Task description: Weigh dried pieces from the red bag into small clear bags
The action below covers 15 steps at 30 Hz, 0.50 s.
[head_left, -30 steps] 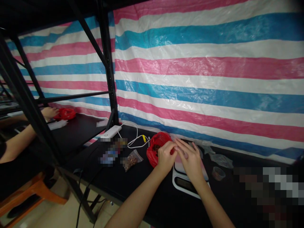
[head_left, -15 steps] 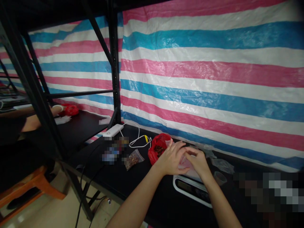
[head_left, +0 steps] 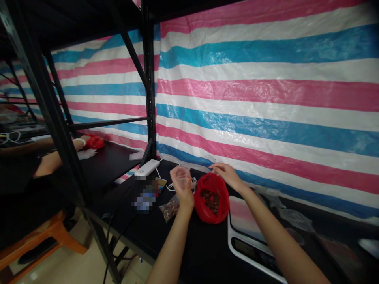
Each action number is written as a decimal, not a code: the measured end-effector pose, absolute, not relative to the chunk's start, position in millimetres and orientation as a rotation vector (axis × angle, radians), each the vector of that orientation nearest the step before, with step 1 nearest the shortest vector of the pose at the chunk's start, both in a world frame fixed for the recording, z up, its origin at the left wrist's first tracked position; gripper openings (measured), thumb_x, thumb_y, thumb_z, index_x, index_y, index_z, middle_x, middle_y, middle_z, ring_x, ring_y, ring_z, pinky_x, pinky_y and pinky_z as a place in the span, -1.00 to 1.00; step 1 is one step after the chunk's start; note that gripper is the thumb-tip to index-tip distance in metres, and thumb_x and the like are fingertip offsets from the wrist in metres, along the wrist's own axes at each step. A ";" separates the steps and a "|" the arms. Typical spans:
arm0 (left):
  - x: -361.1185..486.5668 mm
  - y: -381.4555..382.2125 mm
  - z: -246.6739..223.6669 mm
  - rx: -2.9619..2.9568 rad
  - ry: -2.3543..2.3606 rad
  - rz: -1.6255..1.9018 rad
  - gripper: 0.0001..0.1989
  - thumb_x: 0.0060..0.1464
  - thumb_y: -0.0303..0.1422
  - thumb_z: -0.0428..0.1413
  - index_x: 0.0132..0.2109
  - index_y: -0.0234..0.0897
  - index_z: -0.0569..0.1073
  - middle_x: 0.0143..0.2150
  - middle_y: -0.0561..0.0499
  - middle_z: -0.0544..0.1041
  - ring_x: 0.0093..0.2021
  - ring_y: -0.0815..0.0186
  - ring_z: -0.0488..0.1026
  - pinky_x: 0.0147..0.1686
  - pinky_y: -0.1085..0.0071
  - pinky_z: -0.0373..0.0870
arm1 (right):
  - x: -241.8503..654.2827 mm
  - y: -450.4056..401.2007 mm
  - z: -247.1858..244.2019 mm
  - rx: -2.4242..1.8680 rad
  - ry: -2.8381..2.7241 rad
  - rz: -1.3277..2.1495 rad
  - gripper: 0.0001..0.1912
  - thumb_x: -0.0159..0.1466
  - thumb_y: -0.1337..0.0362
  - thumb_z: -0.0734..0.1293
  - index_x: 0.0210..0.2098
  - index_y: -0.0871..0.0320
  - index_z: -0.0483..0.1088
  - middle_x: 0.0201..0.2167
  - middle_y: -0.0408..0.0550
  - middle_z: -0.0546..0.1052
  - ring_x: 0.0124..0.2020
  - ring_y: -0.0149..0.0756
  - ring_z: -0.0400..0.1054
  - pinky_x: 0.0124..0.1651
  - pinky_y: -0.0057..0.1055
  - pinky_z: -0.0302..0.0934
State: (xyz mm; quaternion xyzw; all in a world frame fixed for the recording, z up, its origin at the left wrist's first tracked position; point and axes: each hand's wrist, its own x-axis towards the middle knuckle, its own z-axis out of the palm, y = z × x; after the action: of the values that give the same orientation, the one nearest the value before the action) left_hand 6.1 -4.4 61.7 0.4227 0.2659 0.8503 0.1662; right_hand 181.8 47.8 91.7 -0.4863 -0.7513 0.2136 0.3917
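Left hand (head_left: 182, 192): grasping a clear plastic cup (head_left: 181, 177), raised above the black counter (head_left: 201, 252). Right hand (head_left: 225, 174): open and extended, just above the rim of a red plastic bag (head_left: 213, 215); contact cannot be told. Bag contents: dark brown pieces (head_left: 211, 200), visible through the open mouth. Bag location: lower centre of the frame, between the hands, sitting nearer than in the earlier frame. Change: both hands, close together over a white digital scale (head_left: 244, 219) a moment ago, have parted, leaving its top uncovered. Also present: small clear bag of brown pieces (head_left: 170, 209), left of the red bag.
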 end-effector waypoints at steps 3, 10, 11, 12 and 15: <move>-10.5 4.5 68.4 0.813 0.679 2.386 -0.60 0.05 0.01 -0.13 -0.27 -0.27 0.25 -0.60 0.13 0.23 -0.63 0.44 0.17 -0.61 0.52 0.13 | 137.5 94.4 74.1 -1.429 -2.228 0.346 -0.75 0.14 0.39 0.21 -0.25 0.11 0.48 -0.26 -0.08 0.54 -0.21 -0.30 0.39 -0.14 -0.42 0.20; -38.4 20.8 59.2 0.558 0.831 2.420 -0.54 0.04 -0.01 -0.17 -0.26 -0.34 0.33 -0.35 -0.06 0.43 -0.39 0.32 0.38 -0.49 0.46 0.29 | 64.5 125.9 35.9 -1.470 -2.414 0.323 -0.76 -0.01 0.37 0.39 -0.32 0.02 0.52 -0.32 -0.13 0.56 -0.26 -0.27 0.43 -0.25 -0.47 0.23; -38.4 21.7 58.1 0.568 0.827 2.414 -0.54 0.04 -0.01 -0.17 -0.25 -0.34 0.33 -0.36 -0.06 0.43 -0.40 0.32 0.38 -0.49 0.46 0.29 | 61.0 126.7 33.5 -1.469 -2.434 0.315 -0.77 -0.02 0.35 0.40 -0.33 0.02 0.52 -0.33 -0.13 0.57 -0.26 -0.28 0.43 -0.24 -0.48 0.23; -37.5 22.1 57.5 0.576 0.810 2.405 -0.53 0.04 0.00 -0.16 -0.24 -0.34 0.34 -0.38 -0.05 0.44 -0.43 0.33 0.38 -0.50 0.46 0.29 | 58.8 127.2 31.7 -1.473 -2.444 0.301 -0.79 -0.01 0.34 0.40 -0.34 0.03 0.52 -0.33 -0.13 0.57 -0.26 -0.28 0.43 -0.23 -0.48 0.22; -31.4 21.1 58.4 0.597 0.750 2.374 -0.54 0.02 0.01 -0.12 -0.29 -0.33 0.35 -0.48 0.02 0.42 -0.54 0.37 0.35 -0.54 0.47 0.27 | 56.3 126.9 27.9 -1.525 -2.429 0.230 -0.83 0.03 0.31 0.38 -0.34 0.07 0.52 -0.31 -0.07 0.57 -0.23 -0.23 0.43 -0.20 -0.43 0.20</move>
State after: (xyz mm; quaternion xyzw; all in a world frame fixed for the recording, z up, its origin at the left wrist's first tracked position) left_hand -31.4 21.1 58.4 0.2232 0.2806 0.8884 0.2867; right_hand 56.3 126.9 27.9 -0.5254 -0.8369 0.0793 0.1317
